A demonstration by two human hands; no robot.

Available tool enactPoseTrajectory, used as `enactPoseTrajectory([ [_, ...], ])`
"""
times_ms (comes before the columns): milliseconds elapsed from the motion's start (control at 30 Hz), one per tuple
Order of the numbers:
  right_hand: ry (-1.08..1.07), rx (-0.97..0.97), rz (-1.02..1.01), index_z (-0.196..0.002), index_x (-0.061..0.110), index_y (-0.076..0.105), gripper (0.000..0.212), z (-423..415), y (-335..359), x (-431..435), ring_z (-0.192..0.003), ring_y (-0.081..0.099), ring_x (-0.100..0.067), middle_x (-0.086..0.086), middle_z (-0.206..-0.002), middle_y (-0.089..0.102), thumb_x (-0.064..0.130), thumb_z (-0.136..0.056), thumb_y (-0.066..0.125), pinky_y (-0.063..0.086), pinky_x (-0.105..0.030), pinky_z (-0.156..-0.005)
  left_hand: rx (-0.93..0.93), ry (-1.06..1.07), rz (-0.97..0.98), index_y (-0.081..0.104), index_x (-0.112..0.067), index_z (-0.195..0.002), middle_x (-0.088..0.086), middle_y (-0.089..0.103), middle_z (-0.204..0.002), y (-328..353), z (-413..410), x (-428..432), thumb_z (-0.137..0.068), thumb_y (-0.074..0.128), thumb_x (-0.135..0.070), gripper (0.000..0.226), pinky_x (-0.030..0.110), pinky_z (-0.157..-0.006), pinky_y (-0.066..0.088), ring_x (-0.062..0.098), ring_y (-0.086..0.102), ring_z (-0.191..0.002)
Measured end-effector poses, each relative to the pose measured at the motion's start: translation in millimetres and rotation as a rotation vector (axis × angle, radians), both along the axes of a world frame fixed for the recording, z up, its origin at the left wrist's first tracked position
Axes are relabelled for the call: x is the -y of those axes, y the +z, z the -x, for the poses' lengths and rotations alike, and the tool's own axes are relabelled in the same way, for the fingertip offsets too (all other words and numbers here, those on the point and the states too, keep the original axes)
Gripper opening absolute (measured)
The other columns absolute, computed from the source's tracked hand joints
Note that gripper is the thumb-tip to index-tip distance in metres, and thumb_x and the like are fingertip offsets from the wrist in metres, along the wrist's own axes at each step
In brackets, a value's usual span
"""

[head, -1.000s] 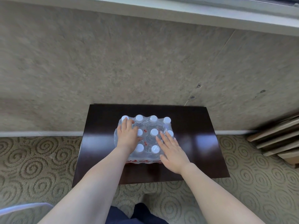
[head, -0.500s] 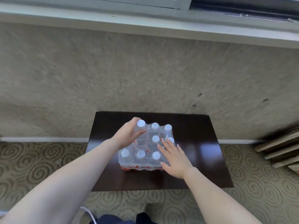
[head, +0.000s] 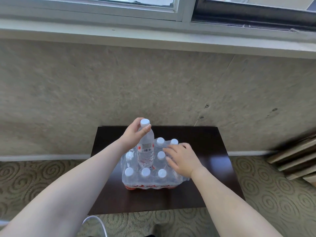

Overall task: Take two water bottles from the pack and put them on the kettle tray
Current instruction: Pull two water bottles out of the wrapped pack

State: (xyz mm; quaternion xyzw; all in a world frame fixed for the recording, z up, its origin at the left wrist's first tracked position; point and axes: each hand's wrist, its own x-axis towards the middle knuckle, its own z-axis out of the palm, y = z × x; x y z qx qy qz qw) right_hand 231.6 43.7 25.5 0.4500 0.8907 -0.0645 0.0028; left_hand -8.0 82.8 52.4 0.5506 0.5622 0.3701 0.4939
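A shrink-wrapped pack of water bottles [head: 150, 178] with white caps and red print stands on a dark wooden table [head: 213, 161]. My left hand [head: 135, 135] grips the neck of one clear water bottle [head: 145, 151], held upright and raised most of the way out of the pack's middle. My right hand [head: 183, 158] lies flat with fingers spread on the pack's right side, pressing the wrap. No kettle tray is in view.
The table stands against a beige wall under a window sill [head: 153, 40]. Patterned carpet [head: 34, 178] surrounds it. Stacked wooden boards [head: 295, 159] lean at the right. A white curved object [head: 95, 221] shows near the bottom edge.
My left hand closed on a bottle's neck and lifted that bottle up out of the pack. My right hand stayed pressed on the pack's right side. The camera tilted upward.
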Motion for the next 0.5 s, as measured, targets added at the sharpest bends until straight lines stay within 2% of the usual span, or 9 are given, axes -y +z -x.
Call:
enactPoseTrajectory([
  [67, -0.027, -0.055, -0.019, -0.133, 0.024, 0.051, 0.041, 17.9, 8.0, -17.4, -0.13, 0.047, -0.021, 0.001, -0.145, 0.048, 0.038, -0.096, 0.039, 0.031, -0.04, -0.106, 0.019, -0.002, 0.011, 0.055, -0.032, -0.108, -0.001, 0.065, -0.105, 0.1, 1.5, -1.0, -0.084, 0.061, -0.05, 0.03, 0.031, -0.09, 0.048, 0.015, 0.061, -0.104],
  [133, -0.043, -0.04, 0.081, -0.132, 0.023, 0.053, 0.042, 34.3, 9.9, -29.3, -0.138, 0.038, -0.023, -0.004, -0.152, 0.039, 0.04, -0.094, 0.046, 0.026, -0.042, -0.112, 0.023, -0.012, 0.015, 0.056, -0.032, -0.107, 0.004, 0.066, -0.11, 0.3, 2.7, -1.4, -0.085, 0.061, -0.048, 0.027, 0.035, -0.093, 0.048, 0.02, 0.061, -0.107],
  [267, -0.023, 0.168, 0.318, -0.128, 0.017, 0.055, 0.048, 46.3, -0.4, -35.1, -0.149, 0.011, -0.024, -0.007, -0.162, 0.014, 0.036, -0.085, 0.061, 0.021, -0.045, -0.116, 0.037, -0.018, 0.022, 0.055, -0.036, -0.104, 0.004, 0.065, -0.117, -0.5, 2.6, -0.1, -0.086, 0.061, -0.046, 0.022, 0.037, -0.099, 0.047, 0.018, 0.059, -0.114],
  [400, -0.012, 0.219, 0.226, -0.132, 0.013, 0.052, 0.046, 44.8, -14.9, -31.6, -0.15, 0.005, -0.023, -0.006, -0.164, 0.007, 0.018, -0.087, 0.06, 0.022, -0.042, -0.116, 0.053, -0.022, 0.032, 0.055, -0.034, -0.108, 0.0, 0.065, -0.119, -0.4, 2.8, 1.4, -0.085, 0.061, -0.046, 0.026, 0.035, -0.101, 0.046, 0.012, 0.058, -0.116],
  [500, -0.037, 0.213, 0.168, -0.138, 0.011, 0.047, 0.053, 45.9, -22.5, -30.6, -0.151, 0.006, -0.022, -0.004, -0.164, 0.007, 0.015, -0.087, 0.063, 0.021, -0.04, -0.118, 0.052, -0.024, 0.027, 0.054, -0.028, -0.114, 0.0, 0.065, -0.119, -0.1, 2.5, 0.0, -0.086, 0.061, -0.046, 0.034, 0.035, -0.101, 0.046, 0.012, 0.058, -0.115],
])
